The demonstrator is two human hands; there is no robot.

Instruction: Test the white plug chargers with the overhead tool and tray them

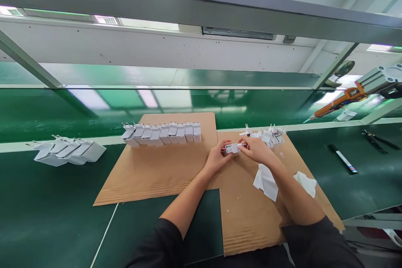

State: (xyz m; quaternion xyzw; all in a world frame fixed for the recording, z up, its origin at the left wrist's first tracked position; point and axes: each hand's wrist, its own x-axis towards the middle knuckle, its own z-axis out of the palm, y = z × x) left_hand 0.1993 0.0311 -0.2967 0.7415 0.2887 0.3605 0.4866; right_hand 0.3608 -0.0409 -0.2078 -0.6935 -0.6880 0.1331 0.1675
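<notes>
Over the cardboard, my left hand (216,157) is closed around a white plug adapter (232,148) with a recessed, open-looking face. My right hand (255,149) pinches at the adapter's right end; a bit of white shows at its fingertips, too small to name. Just behind the right hand lies a loose cluster of white plug parts with pins (274,135). To the left, a row of white plug adapters (163,133) stands side by side, pins up. Below the right wrist a crumpled white cloth (266,182) lies on the cardboard, and a second white cloth (306,183) is right of the forearm.
Two cardboard sheets (141,176) cover part of the green bench (47,213). Another group of adapters (70,150) sits at far left. On the right are a marker pen (343,159), pliers (378,140) and an orange tool (336,102) on a mount. A metal beam (188,6) crosses above.
</notes>
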